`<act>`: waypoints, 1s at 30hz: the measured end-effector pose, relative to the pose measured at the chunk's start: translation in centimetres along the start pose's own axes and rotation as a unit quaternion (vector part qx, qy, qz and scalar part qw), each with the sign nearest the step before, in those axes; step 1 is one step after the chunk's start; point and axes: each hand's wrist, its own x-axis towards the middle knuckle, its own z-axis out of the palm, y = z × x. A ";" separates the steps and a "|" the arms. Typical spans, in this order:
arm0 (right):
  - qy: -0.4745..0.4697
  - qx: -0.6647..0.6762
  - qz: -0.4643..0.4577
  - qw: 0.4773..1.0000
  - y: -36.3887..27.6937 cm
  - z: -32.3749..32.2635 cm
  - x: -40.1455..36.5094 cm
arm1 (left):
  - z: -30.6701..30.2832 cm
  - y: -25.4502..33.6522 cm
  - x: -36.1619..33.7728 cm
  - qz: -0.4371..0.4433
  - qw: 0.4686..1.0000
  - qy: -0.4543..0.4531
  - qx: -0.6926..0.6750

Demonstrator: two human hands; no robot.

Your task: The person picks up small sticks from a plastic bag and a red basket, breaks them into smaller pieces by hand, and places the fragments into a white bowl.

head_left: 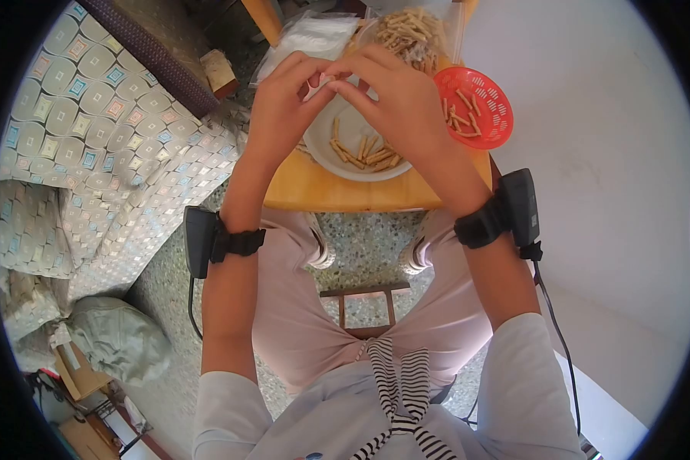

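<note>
My left hand [284, 103] and my right hand [402, 96] meet above a white bowl [345, 178], fingertips pinched together. What lies between the fingertips, if anything, is too small and too covered to make out. Several short brown stick-like pieces [376, 157] rest in the bowl. Right of my right hand stands a red plastic basket [500, 107] holding a few similar sticks [461, 119]. Behind the hands, a clear plastic bag [456, 31] is filled with many more brown sticks [410, 34].
The bowl sits on a yellow wooden surface [322, 198]. Flat clear plastic bags [310, 42] lie at the back left. Patterned cloth [115, 115] covers furniture on the left, and a white wall [606, 153] rises on the right. Black devices are strapped to both forearms, with cables.
</note>
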 end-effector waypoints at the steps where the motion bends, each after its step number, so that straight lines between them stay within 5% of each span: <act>1: -0.006 -0.001 -0.004 1.000 0.0 0.0 0.0 | -0.1 0.0 0.0 0.006 1.000 -0.001 0.000; 9: 0.020 -0.005 0.035 0.999 0.8 0.2 -0.1 | -0.5 -0.8 0.2 0.018 0.997 0.069 0.002; 16: -0.063 -0.042 0.009 0.997 1.1 0.9 -0.5 | -0.8 0.4 0.0 0.017 0.999 0.005 -0.032; 24: -0.028 -0.025 0.041 0.998 1.1 0.0 -0.3 | -0.9 -0.8 0.0 -0.044 0.997 0.045 -0.045; 30: 0.002 0.024 0.035 0.999 0.6 0.2 -0.2 | -0.9 -1.3 -0.3 -0.072 0.994 -0.035 -0.077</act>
